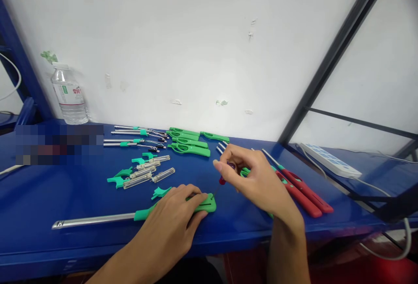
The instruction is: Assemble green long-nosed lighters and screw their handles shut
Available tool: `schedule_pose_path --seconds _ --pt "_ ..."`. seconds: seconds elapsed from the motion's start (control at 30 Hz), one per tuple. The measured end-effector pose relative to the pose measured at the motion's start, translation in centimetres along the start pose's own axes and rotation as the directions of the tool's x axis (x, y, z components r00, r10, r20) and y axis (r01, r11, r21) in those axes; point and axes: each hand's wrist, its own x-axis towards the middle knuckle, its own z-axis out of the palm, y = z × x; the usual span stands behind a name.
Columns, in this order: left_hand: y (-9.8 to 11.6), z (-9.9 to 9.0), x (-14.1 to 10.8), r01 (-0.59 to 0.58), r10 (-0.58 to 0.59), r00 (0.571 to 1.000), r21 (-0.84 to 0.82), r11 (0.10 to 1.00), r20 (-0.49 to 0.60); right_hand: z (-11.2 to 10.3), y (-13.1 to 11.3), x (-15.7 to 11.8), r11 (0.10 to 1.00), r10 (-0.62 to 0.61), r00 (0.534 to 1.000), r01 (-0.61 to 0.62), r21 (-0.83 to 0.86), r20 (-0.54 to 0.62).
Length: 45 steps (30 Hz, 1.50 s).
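A long-nosed green lighter (207, 205) lies across the blue table near its front edge, its metal tube pointing left. My left hand (173, 221) is closed over the lighter's body and hides its middle. Above the handle's right end, my right hand (256, 179) grips a small screwdriver (222, 180) with a red and dark handle. The screwdriver's thin shaft slants down to a hole at that end of the handle. Just behind my left hand is a teal trigger piece (160, 193). Clear fuel tanks (140, 179) and more teal pieces lie farther back.
Green handle shells (191, 150) and metal tubes with wires (124, 144) lie along the wall. Red lighters (302, 197) rest at the right, partly behind my right arm. A water bottle (70, 101) stands at back left; a white power strip (329, 160) lies far right.
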Motion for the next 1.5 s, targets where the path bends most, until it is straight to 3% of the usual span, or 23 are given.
schedule_pose_path --seconds 0.13,0.27,0.47,0.63,0.93,1.03,1.3,1.5 --pt "0.1 -0.2 0.1 0.007 -0.007 1.000 -0.012 1.000 0.024 -0.4 -0.1 0.0 0.971 0.068 0.990 -0.094 0.219 0.123" --pt "0.0 -0.2 0.1 0.014 -0.014 0.999 -0.008 1.000 0.041 -1.1 0.3 0.2 0.939 0.070 0.978 -0.131 0.319 0.196" --pt "0.0 -0.1 0.1 0.016 -0.015 0.999 -0.015 1.000 0.033 -1.2 0.4 0.1 0.902 0.204 0.964 -0.253 0.349 0.173" --pt "0.1 -0.1 0.0 0.020 -0.020 0.999 -0.009 1.000 0.042 -0.8 0.2 0.3 0.898 0.214 0.971 -0.238 0.371 0.106" --pt "-0.1 -0.1 0.1 0.024 -0.023 0.999 -0.014 1.000 0.048 -1.8 0.8 0.1 0.896 0.092 0.961 -0.195 0.398 0.262" --pt "-0.2 -0.1 0.0 0.023 -0.023 0.999 -0.017 1.000 0.040 -1.9 0.8 0.0 0.894 0.105 0.956 -0.211 0.396 0.272" --pt "-0.1 0.0 0.0 0.001 -0.001 1.000 -0.010 1.000 0.014 -0.9 0.3 0.5 0.875 0.244 0.964 -0.265 0.406 0.105" --pt "-0.2 0.1 -0.1 0.000 0.000 1.000 -0.002 1.000 0.018 -1.3 1.0 0.4 0.878 0.141 0.967 -0.222 0.424 0.214"
